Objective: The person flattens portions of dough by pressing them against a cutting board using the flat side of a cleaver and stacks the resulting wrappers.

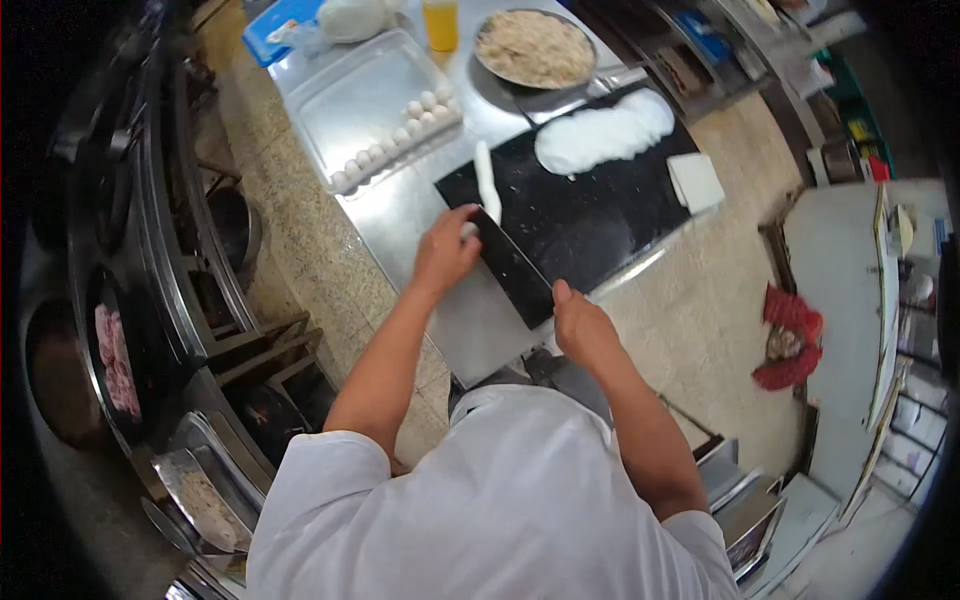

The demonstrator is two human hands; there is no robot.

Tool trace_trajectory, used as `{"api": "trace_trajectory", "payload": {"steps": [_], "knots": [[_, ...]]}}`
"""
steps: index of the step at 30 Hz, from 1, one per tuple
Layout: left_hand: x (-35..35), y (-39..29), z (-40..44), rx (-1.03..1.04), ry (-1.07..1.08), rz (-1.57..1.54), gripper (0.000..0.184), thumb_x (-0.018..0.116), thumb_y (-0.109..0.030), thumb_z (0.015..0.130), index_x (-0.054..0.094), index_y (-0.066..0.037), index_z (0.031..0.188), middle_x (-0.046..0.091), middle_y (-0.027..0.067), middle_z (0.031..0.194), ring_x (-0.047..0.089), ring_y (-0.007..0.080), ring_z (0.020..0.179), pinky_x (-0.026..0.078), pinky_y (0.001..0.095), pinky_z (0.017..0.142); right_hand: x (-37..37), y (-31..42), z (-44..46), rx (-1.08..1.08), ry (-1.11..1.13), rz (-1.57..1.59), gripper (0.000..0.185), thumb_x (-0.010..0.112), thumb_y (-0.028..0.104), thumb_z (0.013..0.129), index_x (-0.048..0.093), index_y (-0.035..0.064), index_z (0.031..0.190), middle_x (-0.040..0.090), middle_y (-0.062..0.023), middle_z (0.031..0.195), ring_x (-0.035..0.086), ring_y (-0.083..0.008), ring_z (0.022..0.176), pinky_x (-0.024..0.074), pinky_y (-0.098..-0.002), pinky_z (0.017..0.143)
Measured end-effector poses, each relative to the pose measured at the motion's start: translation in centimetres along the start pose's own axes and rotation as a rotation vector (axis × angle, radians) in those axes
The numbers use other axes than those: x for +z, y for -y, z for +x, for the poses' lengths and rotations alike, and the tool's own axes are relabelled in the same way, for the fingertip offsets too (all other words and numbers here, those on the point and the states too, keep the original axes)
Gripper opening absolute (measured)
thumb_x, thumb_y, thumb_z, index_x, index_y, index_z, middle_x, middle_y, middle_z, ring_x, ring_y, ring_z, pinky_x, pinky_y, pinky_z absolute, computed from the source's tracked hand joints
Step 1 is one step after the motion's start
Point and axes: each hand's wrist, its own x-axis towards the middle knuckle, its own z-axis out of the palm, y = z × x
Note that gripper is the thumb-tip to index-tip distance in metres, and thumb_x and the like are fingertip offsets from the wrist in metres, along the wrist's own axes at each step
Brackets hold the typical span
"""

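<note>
My right hand (583, 325) is closed round the handle end of a long thin knife (520, 250) at the near left part of a black board (590, 215). At the knife's other end is my left hand (447, 250), its fingers bent around a small whitish piece (468, 231). Just beyond my left hand lies a white dough strip (487, 185), reaching past the board's left edge. Overlapping flat white rounds (605, 132) lie along the far side of the board. A folded white cloth (695, 183) rests at its right corner.
On the metal table (375, 225), a tray (345, 85) holds several small white balls (400, 135). Behind are a pan of filling (535, 48), a cup of yellow liquid (440, 25) and a plastic bag (355, 18). Cooking equipment stands left; a person in red (790, 340) is at right.
</note>
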Motion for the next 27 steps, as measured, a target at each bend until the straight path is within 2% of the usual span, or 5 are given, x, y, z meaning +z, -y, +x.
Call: {"api": "trace_trajectory", "payload": {"steps": [6, 8, 14, 18, 27], "knots": [[-0.4, -5.3, -0.4, -0.118, 0.325, 0.353, 0.045, 0.060, -0.039, 0.098, 0.066, -0.006, 0.068, 0.066, 0.0158, 0.086, 0.065, 0.0350, 0.086, 0.051, 0.0473, 0.071, 0.5, -7.6, -7.4, 0.054, -0.029, 0.324, 0.017, 0.061, 0.017, 0.098, 0.056, 0.0012, 0.102, 0.066, -0.0235, 0.082, 0.065, -0.0395, 0.074, 0.0501, -0.0463, 0.065], [1.3, -7.9, -1.3, 0.090, 0.817, 0.405, 0.041, 0.055, -0.046, 0.100, 0.075, -0.010, 0.096, 0.068, 0.0164, 0.114, 0.060, 0.0345, 0.117, 0.050, 0.0503, 0.093, 0.1, -10.1, -10.4, 0.143, -0.013, 0.467, 0.018, 0.065, 0.017, 0.097, 0.058, 0.0012, 0.100, 0.065, -0.0197, 0.076, 0.065, -0.0325, 0.067, 0.0496, -0.0406, 0.061], [10.0, -9.2, -1.3, 0.415, 0.547, 0.517, 0.063, 0.044, -0.056, 0.102, 0.040, -0.027, 0.157, 0.025, 0.0136, 0.167, 0.015, 0.0430, 0.155, 0.008, 0.0745, 0.117, -8.4, -14.7, -12.8, 0.297, -0.360, 0.750, 0.022, 0.061, 0.021, 0.100, 0.062, -0.0010, 0.101, 0.064, -0.0069, 0.075, 0.061, -0.0124, 0.065, 0.0484, -0.0312, 0.059], [12.3, -10.3, 1.7, 0.474, 0.565, 0.523, 0.064, 0.044, -0.060, 0.101, 0.042, -0.027, 0.156, 0.025, 0.0155, 0.167, 0.015, 0.0429, 0.155, 0.009, 0.0695, 0.120, -10.6, -18.7, -2.8, 0.120, -0.812, 1.092, 0.026, 0.055, 0.023, 0.106, 0.061, -0.0011, 0.102, 0.062, -0.0058, 0.082, 0.059, -0.0121, 0.067, 0.0487, -0.0293, 0.063], [12.9, -10.3, 3.5, 0.410, 0.654, 0.408, 0.067, 0.045, -0.063, 0.100, 0.043, -0.025, 0.156, 0.028, 0.0163, 0.165, 0.015, 0.0417, 0.155, 0.009, 0.0631, 0.124, -5.8, -21.4, 4.6, 0.594, -0.371, 1.266, 0.023, 0.055, 0.030, 0.105, 0.058, 0.0076, 0.104, 0.053, -0.0036, 0.066, 0.052, -0.0127, 0.051, 0.0441, -0.0330, 0.046]]}}
